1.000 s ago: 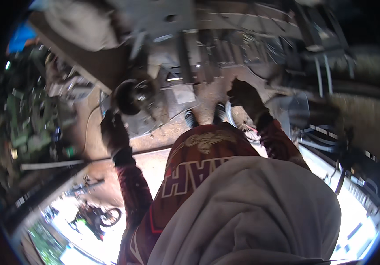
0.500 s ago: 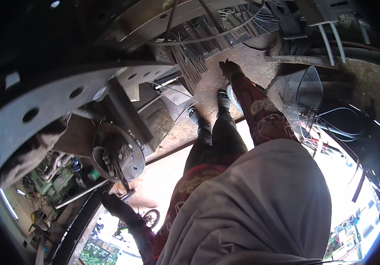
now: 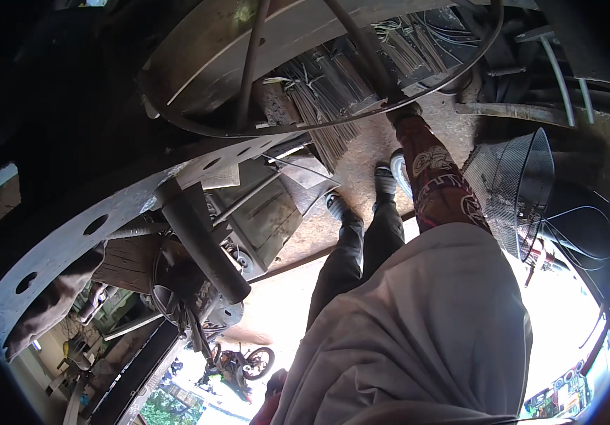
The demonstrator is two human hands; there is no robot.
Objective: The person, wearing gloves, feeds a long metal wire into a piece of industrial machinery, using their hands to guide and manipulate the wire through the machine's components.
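A large round metal hoop (image 3: pixel 277 130) with straight bars fixed to it spans the top of the view. Reaching up from the right side of my body, my right arm ends in my right hand (image 3: pixel 407 112), at the hoop's near rim beside one dark bar. Its fingers are mostly hidden, so whether they grip the hoop or bar does not show. Of my left hand (image 3: pixel 275 383), only a small dark part shows low down beside my pale grey clothing. What its fingers do is hidden.
Bundles of thin metal rods (image 3: pixel 323 106) lie on the floor ahead. A wire mesh basket (image 3: pixel 524 184) stands to the right. On the left are a perforated metal beam (image 3: pixel 131 205) and a dark pipe (image 3: pixel 206 244). A motorcycle (image 3: pixel 241 368) is visible outside, lower left.
The view has shifted, and the hoop now sits lower and looks larger. My right hand has gone from open air over the floor to the hoop's rim. My left hand has drawn in toward my body.
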